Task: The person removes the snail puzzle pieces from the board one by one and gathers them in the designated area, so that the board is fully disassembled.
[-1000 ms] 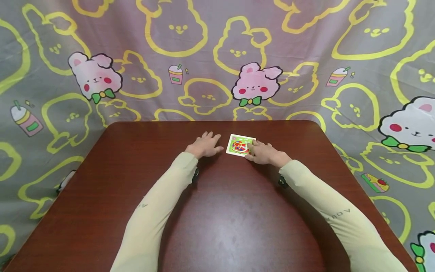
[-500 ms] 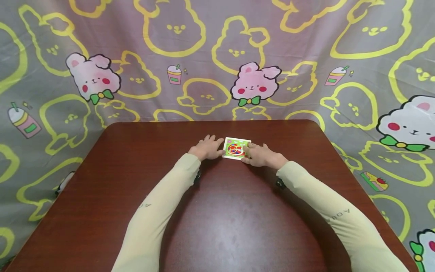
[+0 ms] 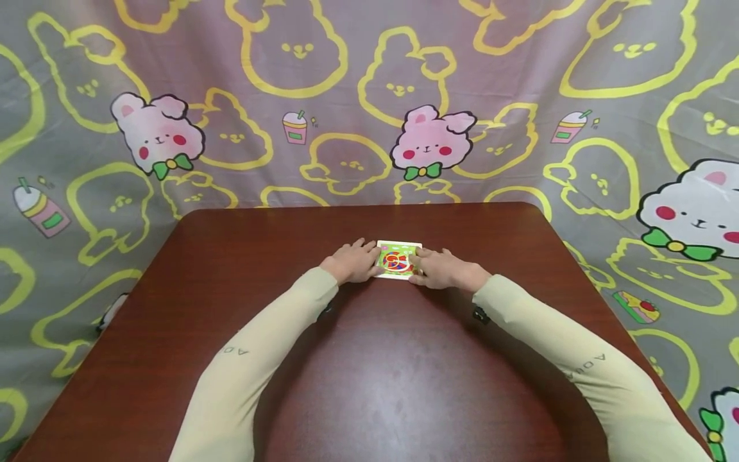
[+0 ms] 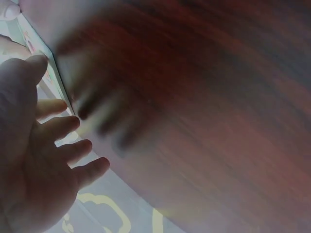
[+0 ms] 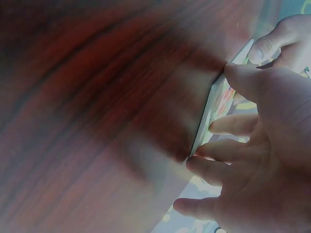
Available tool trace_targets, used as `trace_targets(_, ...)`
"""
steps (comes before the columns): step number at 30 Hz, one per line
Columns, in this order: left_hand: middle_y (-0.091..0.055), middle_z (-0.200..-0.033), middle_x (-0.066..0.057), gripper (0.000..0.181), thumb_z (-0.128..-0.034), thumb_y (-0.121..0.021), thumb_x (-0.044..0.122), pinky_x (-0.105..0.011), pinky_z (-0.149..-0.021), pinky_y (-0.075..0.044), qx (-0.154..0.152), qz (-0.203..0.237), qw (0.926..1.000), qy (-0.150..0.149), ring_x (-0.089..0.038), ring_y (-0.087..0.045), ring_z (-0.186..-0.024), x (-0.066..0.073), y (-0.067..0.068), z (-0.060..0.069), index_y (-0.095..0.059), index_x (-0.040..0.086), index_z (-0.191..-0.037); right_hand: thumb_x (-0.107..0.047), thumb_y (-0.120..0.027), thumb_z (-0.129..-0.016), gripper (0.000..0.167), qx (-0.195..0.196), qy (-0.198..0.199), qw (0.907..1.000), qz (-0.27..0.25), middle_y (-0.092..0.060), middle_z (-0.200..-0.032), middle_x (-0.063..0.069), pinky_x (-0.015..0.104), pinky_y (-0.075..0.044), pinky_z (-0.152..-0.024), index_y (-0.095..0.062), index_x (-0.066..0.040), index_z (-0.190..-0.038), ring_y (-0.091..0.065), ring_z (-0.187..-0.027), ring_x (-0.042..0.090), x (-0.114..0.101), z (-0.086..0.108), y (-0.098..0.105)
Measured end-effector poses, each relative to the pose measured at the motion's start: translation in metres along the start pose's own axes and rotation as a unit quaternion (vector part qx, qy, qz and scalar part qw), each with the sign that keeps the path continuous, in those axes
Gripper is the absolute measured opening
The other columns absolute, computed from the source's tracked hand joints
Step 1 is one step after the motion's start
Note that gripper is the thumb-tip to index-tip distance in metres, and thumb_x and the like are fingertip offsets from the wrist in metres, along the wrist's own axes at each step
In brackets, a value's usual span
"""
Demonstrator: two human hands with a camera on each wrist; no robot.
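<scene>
A flat square picture board (image 3: pixel 396 262) with a white border and a red and blue spiral on green lies on the dark wooden table. My left hand (image 3: pixel 355 261) is at its left edge, with the thumb touching the border and the other fingers spread along that side. At the right side, my right hand (image 3: pixel 443 268) rests its fingertips on the board's face and edge, thumb near the front corner. In the right wrist view the board's (image 5: pixel 208 116) thin edge shows beside the extended fingers. Both hands cover parts of the side borders.
The brown table (image 3: pixel 392 385) extends toward me and to both sides. A grey curtain (image 3: pixel 346 115) with yellow outlines and rabbit faces hangs behind and beside it. Dark wrist-worn devices (image 3: pixel 480 314) sit under the pale sleeves.
The board has slid left and a little toward me, with my right hand moving along with it. My left hand has come in from being apart to touch its left edge.
</scene>
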State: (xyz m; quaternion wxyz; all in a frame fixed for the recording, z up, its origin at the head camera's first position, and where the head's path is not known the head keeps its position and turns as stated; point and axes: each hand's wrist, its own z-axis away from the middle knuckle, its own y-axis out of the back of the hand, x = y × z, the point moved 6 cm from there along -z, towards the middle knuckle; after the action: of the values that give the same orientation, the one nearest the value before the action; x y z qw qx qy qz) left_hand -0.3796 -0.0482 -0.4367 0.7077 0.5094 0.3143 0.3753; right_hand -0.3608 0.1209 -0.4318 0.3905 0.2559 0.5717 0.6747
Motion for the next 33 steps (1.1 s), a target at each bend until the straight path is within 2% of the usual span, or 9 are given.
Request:
trace_targets(7, -0.022, -0.164, -0.008, 0.068, -0.102, -0.035, 0.055, -0.052, -0.118, -0.026, 0.018, -0.027, 0.9992, -0.023, -0.035, -0.018, -0.151, 0.002, -0.002, 0.005, -0.024, 0.015, -0.156, -0.042, -0.056, -0.098, 0.062, 0.004, 0.01, 0.9999, 0.007, -0.04, -0.151, 0.022, 0.07, -0.028, -0.107, -0.044, -0.004, -0.145, -0.039, -0.141, 0.035, -0.005, 0.004, 0.0)
trace_targets(10, -0.025, -0.163, -0.01, 0.067, -0.1023, -0.034, 0.055, -0.051, -0.117, -0.028, 0.028, -0.035, 0.9986, -0.028, -0.035, -0.022, -0.15, 0.003, -0.004, 0.008, -0.026, 0.014, -0.155, -0.043, -0.055, -0.098, 0.063, -0.002, 0.007, 1.0, 0.006, -0.038, -0.153, 0.022, 0.07, -0.027, -0.108, -0.043, -0.005, -0.146, -0.036, -0.143, 0.035, -0.005, 0.005, -0.001)
trace_targets(13, -0.026, -0.162, -0.012, 0.068, -0.1019, -0.034, 0.056, -0.051, -0.116, -0.029, 0.033, -0.025, 0.9987, -0.028, -0.036, -0.024, -0.149, 0.003, -0.006, 0.014, -0.027, 0.012, -0.154, -0.044, -0.053, -0.099, 0.063, -0.014, 0.005, 0.9999, 0.003, -0.033, -0.157, 0.021, 0.07, -0.023, -0.11, -0.041, -0.007, -0.148, -0.03, -0.147, 0.036, -0.005, 0.005, -0.001)
trace_targets(17, -0.026, -0.161, -0.016, 0.072, -0.1004, -0.035, 0.059, -0.051, -0.117, -0.029, 0.033, -0.009, 0.9993, -0.016, -0.036, -0.025, -0.149, 0.0, -0.009, 0.024, -0.026, 0.013, -0.155, -0.043, -0.052, -0.1, 0.057, -0.01, 0.018, 0.9997, 0.009, -0.032, -0.157, 0.021, 0.07, -0.022, -0.11, -0.045, -0.01, -0.145, -0.029, -0.147, 0.037, -0.007, 0.005, 0.003)
trace_targets(24, -0.031, -0.158, -0.02, 0.072, -0.0992, -0.039, 0.059, -0.052, -0.112, -0.036, 0.055, 0.006, 0.9983, -0.019, -0.038, -0.031, -0.146, 0.001, -0.012, 0.039, -0.032, 0.011, -0.152, -0.038, -0.055, -0.099, 0.048, 0.038, 0.046, 0.9982, -0.004, -0.043, -0.15, 0.024, 0.066, -0.03, -0.108, -0.055, -0.008, -0.137, -0.039, -0.141, 0.04, -0.013, 0.002, 0.014)
trace_targets(27, -0.033, -0.157, -0.02, 0.071, -0.0993, -0.04, 0.058, -0.052, -0.109, -0.038, 0.058, 0.003, 0.9982, -0.017, -0.038, -0.033, -0.145, 0.004, -0.013, 0.045, -0.035, 0.01, -0.151, -0.035, -0.056, -0.099, 0.047, 0.065, 0.052, 0.9962, -0.027, -0.051, -0.144, 0.02, 0.06, -0.038, -0.105, -0.056, -0.007, -0.136, -0.048, -0.133, 0.04, -0.017, 0.0, 0.017)
trace_targets(30, -0.033, -0.157, -0.019, 0.071, -0.0993, -0.041, 0.058, -0.052, -0.108, -0.04, 0.06, 0.001, 0.9981, -0.016, -0.037, -0.034, -0.145, 0.007, -0.014, 0.047, -0.036, 0.009, -0.15, -0.033, -0.06, -0.097, 0.044, 0.095, 0.055, 0.9926, -0.051, -0.06, -0.131, 0.016, 0.052, -0.045, -0.097, -0.059, -0.006, -0.132, -0.055, -0.119, 0.036, -0.022, -0.003, 0.02)
trace_targets(33, -0.034, -0.157, -0.016, 0.071, -0.0991, -0.041, 0.058, -0.052, -0.107, -0.04, 0.067, 0.003, 0.9976, -0.016, -0.036, -0.035, -0.144, 0.007, -0.015, 0.048, -0.037, 0.009, -0.149, -0.031, -0.063, -0.095, 0.043, 0.111, 0.058, 0.9901, -0.065, -0.063, -0.119, 0.014, 0.047, -0.046, -0.092, -0.061, -0.005, -0.13, -0.056, -0.108, 0.032, -0.027, -0.007, 0.02)
